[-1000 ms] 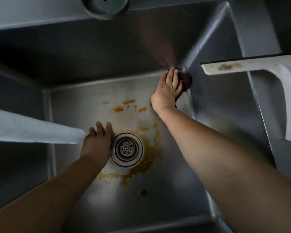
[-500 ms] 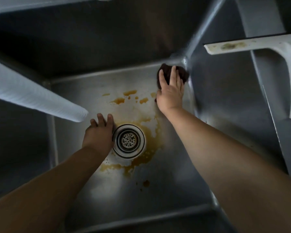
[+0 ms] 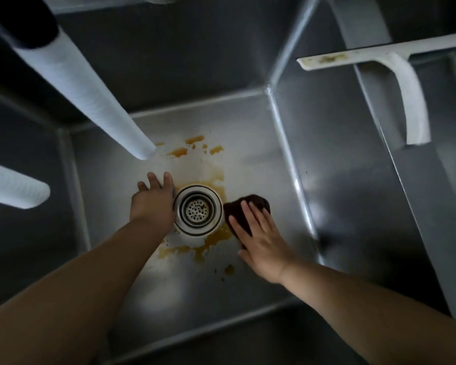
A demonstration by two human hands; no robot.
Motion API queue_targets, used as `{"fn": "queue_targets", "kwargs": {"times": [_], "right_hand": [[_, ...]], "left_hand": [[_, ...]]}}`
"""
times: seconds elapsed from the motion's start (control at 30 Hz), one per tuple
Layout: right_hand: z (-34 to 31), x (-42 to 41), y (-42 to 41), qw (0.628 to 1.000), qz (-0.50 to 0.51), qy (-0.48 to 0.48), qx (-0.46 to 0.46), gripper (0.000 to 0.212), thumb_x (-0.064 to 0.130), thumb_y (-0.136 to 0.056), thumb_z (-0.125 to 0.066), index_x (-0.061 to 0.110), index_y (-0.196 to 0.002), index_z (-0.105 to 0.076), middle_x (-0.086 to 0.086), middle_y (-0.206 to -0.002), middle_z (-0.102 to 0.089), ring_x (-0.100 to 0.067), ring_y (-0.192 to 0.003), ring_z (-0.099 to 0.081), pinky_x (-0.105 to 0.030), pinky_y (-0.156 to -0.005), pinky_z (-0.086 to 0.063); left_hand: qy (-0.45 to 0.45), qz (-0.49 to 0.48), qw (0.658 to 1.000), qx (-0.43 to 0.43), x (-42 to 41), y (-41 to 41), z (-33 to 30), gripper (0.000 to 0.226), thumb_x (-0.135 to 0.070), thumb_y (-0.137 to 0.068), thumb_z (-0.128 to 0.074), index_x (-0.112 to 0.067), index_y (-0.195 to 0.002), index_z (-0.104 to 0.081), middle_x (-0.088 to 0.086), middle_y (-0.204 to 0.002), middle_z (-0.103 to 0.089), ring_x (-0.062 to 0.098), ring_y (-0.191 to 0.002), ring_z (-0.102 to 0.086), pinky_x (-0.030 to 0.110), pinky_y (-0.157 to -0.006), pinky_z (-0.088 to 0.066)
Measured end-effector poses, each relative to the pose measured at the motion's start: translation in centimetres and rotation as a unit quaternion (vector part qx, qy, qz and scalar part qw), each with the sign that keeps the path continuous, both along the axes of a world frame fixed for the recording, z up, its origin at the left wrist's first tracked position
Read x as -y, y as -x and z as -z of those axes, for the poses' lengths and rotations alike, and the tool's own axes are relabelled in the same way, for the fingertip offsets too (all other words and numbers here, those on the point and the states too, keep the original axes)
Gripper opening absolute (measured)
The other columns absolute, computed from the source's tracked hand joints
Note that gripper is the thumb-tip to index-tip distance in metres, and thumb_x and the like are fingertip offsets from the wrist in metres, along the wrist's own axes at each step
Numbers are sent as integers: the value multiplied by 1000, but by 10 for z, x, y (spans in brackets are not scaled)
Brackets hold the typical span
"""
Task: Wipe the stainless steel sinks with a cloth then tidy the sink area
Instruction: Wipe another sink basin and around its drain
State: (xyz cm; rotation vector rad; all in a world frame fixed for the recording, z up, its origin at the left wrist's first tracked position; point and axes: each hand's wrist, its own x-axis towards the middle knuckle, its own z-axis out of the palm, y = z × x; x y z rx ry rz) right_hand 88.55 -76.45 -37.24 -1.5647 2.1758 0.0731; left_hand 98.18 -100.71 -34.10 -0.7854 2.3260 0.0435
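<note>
1. Cloth (image 3: 250, 209), dark and bunched, lies on the sink (image 3: 248, 122) floor just right of the drain strainer (image 3: 197, 209), pinned under the right hand (image 3: 261, 243), fingers flat, not clenched.
2. Orange stains (image 3: 216, 239) sit directly left of that grip, ringing the drain.
3. Left hand (image 3: 153, 204) rests open-palmed, touching the strainer's left edge, arm extended.

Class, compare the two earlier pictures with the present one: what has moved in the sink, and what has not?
The right hand has slid the dark cloth from the far right corner of the sink floor back to just right of the drain strainer, fingers flat on it. The left hand stays beside the strainer; the orange stains remain.
</note>
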Motion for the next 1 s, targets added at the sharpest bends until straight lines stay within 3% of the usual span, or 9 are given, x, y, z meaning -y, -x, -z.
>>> {"fn": "queue_targets", "kwargs": {"times": [0.1,0.2,0.3,0.5,0.73,1.0], "right_hand": [[2,2,-6,999,27,-15,-16,73,39,-97,-36,27,-146,17,-13,-156,18,-30,-140,26,-46,-111,16],[5,38,6,993,110,8,-40,68,40,-96,-33,24,-150,6,-18,-157,7,-36,-143,14,-50,-115,7],[9,85,24,980,185,32,-64,66,43,-94,-29,21,-150,-2,-20,-156,3,-38,-143,9,-51,-112,10],[19,164,70,965,255,46,-49,68,45,-95,-29,22,-150,6,-19,-155,17,-36,-140,21,-50,-111,16],[17,208,114,990,97,93,-41,66,31,-95,-38,23,-150,-3,-13,-157,14,-31,-143,15,-44,-116,7],[13,183,115,989,-76,127,10,64,14,-93,-42,29,-150,-15,-3,-159,5,-22,-145,9,-34,-116,9]], "left_hand": [[-3,0,1000,-1,-1,-2,-1,87,-41,-90,-55,-12,-148,4,24,-153,-4,43,-136,-24,39,-91,-46],[-3,1,1000,-5,1,-2,0,88,-41,-89,-56,-12,-147,3,24,-153,-5,42,-136,-25,39,-92,-46],[1,6,1000,-4,1,-3,2,88,-41,-89,-56,-12,-147,4,23,-153,-6,42,-135,-26,39,-91,-47],[15,16,1000,-9,1,-3,9,87,-42,-91,-53,-11,-147,5,24,-152,-7,42,-135,-27,37,-89,-48],[18,14,1000,-13,3,-2,15,90,-46,-88,-54,-12,-148,6,22,-153,-6,42,-136,-25,38,-90,-47],[8,-9,1000,-1,1,2,9,94,-43,-84,-61,-13,-147,2,22,-152,-7,41,-133,-27,38,-87,-47]]}}
